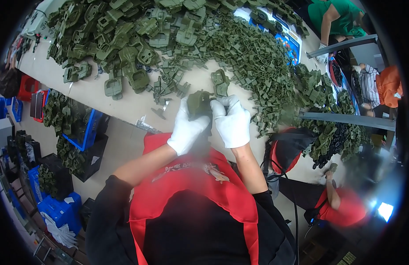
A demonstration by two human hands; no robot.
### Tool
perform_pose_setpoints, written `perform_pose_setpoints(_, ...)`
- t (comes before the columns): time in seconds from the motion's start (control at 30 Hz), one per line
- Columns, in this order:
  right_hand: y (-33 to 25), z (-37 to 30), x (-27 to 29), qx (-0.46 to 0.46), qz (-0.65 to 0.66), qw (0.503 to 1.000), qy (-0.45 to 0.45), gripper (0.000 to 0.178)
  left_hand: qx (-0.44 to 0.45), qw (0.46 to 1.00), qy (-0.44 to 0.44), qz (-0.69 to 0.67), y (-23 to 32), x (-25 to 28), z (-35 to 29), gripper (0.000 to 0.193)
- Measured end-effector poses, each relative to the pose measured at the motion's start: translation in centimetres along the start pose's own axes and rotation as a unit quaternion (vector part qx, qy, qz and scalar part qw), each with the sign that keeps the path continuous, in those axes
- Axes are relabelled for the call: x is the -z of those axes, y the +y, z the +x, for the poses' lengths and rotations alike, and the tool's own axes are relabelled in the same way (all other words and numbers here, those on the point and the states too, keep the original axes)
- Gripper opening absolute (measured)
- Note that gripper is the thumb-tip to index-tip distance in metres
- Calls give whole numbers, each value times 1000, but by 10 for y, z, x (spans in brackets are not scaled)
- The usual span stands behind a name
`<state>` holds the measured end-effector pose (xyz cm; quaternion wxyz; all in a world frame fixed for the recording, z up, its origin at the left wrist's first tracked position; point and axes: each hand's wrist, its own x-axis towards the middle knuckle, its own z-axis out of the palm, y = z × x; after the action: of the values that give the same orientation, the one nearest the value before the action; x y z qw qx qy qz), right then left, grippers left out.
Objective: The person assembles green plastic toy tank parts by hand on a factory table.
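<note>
In my white-gloved left hand (pixel 189 126) is an olive-green plastic toy vehicle body (pixel 198 104), held above the table's near edge. The fingers wrap around it from the left. My right hand (pixel 232 122), gloved in white too, is closed, its thumb and fingertips pinched together at the body's right side. Whatever sits between those fingertips is hidden. Just beyond my hands another green vehicle part (pixel 220 82) lies on the pale table (pixel 125 108). Small green parts (pixel 169 79) are scattered to its left.
Large green vehicle bodies (pixel 125 42) heap at the far left, small green pieces (pixel 257 57) at centre right. A red-and-black bag-like item (pixel 286 152) stands right of me. Blue crates (pixel 59 212) fill the left floor. A person in red (pixel 345 203) works at right, one in green (pixel 350 20) beyond.
</note>
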<state>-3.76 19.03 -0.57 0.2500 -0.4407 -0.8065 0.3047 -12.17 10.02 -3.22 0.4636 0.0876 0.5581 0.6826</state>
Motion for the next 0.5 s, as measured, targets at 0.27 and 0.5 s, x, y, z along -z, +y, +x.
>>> perform_pose_setpoints(0.27,6,-3,-5,110,-51,991,60,14,-51,994,-38,87,-3,-6,-2,51)
perform_pose_setpoints(0.5,7,-6,-9,58,-35,996,55,11,-74,993,-62,73,-2,-9,4,54)
